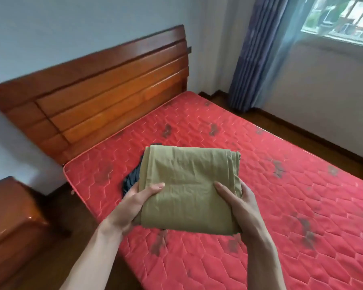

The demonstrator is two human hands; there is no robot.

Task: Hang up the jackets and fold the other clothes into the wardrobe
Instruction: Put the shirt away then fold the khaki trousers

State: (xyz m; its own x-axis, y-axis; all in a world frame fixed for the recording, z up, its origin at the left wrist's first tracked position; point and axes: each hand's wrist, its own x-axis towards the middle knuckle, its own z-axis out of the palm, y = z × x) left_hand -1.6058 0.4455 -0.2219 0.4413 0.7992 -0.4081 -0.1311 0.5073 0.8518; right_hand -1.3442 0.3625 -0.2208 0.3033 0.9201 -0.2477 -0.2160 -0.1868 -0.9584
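- Left hand [134, 203] grips the left edge of a folded olive garment [189, 185], thumb on top, fingers hidden beneath.
- Right hand [238, 203] grips its right edge likewise.
- The garment is held above the red mattress [302, 185], partly covering dark clothing [131, 181] lying there.

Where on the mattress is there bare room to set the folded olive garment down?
The red mattress lies bare from the folded olive garment right toward the window-side edge, and toward the headboard. It is crowded only by the dark garment, under the olive one's left side, near the left hand; the right hand grips too.
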